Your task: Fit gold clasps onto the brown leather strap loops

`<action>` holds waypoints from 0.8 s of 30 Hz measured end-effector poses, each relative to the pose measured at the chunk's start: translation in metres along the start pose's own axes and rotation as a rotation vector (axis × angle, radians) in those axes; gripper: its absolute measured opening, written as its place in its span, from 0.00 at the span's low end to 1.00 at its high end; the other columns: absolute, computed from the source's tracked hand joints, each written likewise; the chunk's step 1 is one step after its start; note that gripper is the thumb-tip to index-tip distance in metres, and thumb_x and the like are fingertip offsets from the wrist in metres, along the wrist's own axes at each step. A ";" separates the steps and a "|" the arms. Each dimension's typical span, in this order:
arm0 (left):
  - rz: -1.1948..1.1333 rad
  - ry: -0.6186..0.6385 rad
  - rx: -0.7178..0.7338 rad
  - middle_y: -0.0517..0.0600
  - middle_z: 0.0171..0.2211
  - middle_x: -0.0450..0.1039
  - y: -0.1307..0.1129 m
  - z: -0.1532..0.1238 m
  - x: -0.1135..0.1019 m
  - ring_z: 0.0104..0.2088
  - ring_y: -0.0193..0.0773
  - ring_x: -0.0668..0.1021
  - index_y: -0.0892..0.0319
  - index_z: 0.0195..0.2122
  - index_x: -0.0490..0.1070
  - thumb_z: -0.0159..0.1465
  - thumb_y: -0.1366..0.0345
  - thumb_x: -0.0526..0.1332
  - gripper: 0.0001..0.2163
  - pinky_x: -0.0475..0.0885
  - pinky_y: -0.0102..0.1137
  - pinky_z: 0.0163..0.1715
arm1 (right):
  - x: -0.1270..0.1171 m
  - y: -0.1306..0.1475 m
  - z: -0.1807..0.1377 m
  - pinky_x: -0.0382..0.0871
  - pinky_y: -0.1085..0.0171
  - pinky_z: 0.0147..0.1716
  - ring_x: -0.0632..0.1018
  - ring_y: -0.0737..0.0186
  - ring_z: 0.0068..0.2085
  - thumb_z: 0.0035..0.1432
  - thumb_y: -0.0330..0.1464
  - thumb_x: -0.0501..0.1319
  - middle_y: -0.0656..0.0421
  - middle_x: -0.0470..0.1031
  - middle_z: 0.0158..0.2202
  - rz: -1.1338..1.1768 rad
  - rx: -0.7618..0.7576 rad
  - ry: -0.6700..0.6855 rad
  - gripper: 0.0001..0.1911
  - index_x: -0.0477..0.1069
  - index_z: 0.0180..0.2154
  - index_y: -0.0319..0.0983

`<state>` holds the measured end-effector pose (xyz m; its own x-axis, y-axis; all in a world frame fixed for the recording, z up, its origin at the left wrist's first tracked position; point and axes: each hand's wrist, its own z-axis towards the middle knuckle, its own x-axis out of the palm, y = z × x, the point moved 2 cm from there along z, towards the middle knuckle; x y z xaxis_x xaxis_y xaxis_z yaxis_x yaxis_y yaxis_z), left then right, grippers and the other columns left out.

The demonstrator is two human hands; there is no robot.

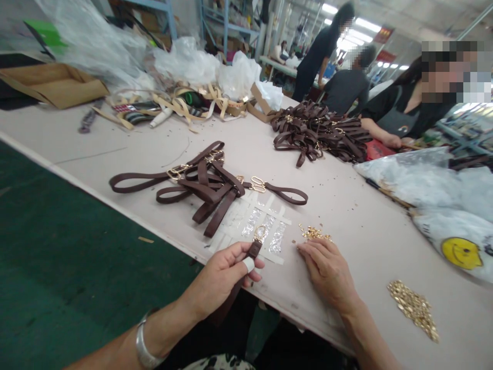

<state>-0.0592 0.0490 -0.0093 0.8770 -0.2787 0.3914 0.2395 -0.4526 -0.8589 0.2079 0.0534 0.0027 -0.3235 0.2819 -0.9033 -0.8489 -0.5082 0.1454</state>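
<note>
My left hand [231, 267] pinches the end of a brown strap [254, 248] near the table's front edge, with a white wrap around the thumb. A gold metal ring [260, 232] stands out from that strap end, over a patch of clear tape. The rest of the strap hangs down below the hand. To the right, my right hand [327, 267] rests on the table beside a small pile of gold metal pieces [314, 232]. Its fingertips are drawn together at the pile's near edge; whatever lies between them is too small to make out.
Brown straps with gold buckles [208, 185] lie beyond my hands, and a larger strap heap [323, 131] sits farther back. More gold pieces [414, 311] are at right. Plastic bags [454, 180], a cardboard tray [54, 85] and a co-worker [408, 103] surround the table.
</note>
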 end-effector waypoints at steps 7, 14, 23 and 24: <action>-0.005 0.007 -0.012 0.52 0.39 0.79 0.002 0.000 0.001 0.34 0.35 0.79 0.62 0.45 0.72 0.62 0.64 0.62 0.11 0.70 0.29 0.32 | -0.004 -0.009 0.005 0.71 0.52 0.53 0.76 0.56 0.48 0.66 0.29 0.59 0.56 0.80 0.44 -0.016 0.053 -0.075 0.09 0.75 0.47 0.40; -0.029 0.004 -0.014 0.52 0.42 0.79 0.000 -0.001 0.003 0.36 0.34 0.80 0.61 0.45 0.71 0.64 0.63 0.63 0.11 0.69 0.27 0.32 | 0.018 -0.015 0.032 0.68 0.45 0.55 0.74 0.47 0.53 0.67 0.33 0.55 0.53 0.80 0.48 -0.140 0.179 -0.004 0.15 0.77 0.48 0.38; -0.024 0.053 0.017 0.54 0.47 0.79 -0.006 -0.001 0.019 0.44 0.38 0.81 0.61 0.50 0.71 0.64 0.69 0.60 0.13 0.68 0.27 0.34 | -0.009 0.026 0.022 0.77 0.58 0.41 0.81 0.57 0.37 0.58 0.41 0.67 0.56 0.82 0.37 0.448 0.630 -0.265 0.11 0.79 0.39 0.41; -0.022 0.065 0.027 0.54 0.48 0.78 -0.007 -0.002 0.022 0.45 0.38 0.81 0.60 0.50 0.71 0.65 0.70 0.60 0.12 0.68 0.27 0.34 | -0.011 0.039 0.017 0.77 0.60 0.39 0.81 0.59 0.36 0.57 0.41 0.69 0.57 0.82 0.36 0.578 0.684 -0.252 0.11 0.79 0.39 0.42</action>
<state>-0.0421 0.0447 0.0061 0.8429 -0.3235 0.4300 0.2704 -0.4362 -0.8583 0.1711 0.0448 0.0249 -0.7863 0.3434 -0.5136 -0.5632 -0.0567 0.8244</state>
